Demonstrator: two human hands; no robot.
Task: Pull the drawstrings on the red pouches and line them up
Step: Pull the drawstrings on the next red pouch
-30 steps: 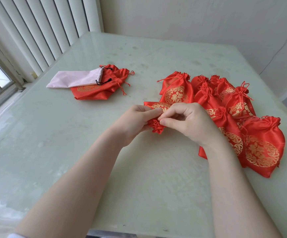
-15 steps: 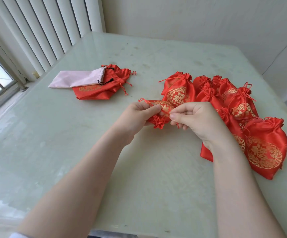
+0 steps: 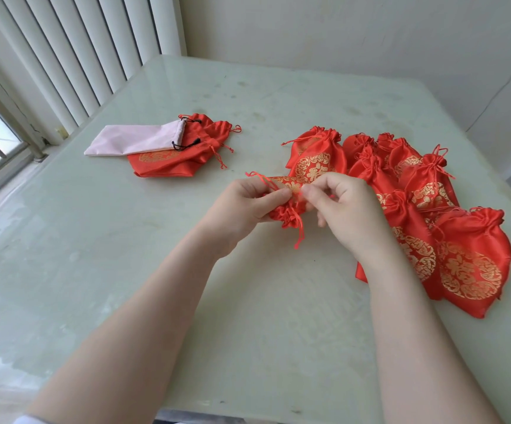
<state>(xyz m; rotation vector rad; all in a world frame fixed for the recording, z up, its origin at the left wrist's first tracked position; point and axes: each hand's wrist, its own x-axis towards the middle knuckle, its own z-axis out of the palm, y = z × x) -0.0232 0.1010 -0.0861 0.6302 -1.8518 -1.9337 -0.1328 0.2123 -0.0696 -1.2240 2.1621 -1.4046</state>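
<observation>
Left hand (image 3: 242,206) grips a red pouch (image 3: 288,209) by its gathered neck; right hand (image 3: 349,209), just beside it, pinches the pouch's drawstring (image 3: 300,232).

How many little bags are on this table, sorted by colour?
Red pouches in the overlapping row on the right: at least 7; overlaps hide some edges
Held red pouch: 1
Red pouches in the left pile: at least 2
Pink pouch: 1
Total: at least 11, of which 10 or more are red
</observation>
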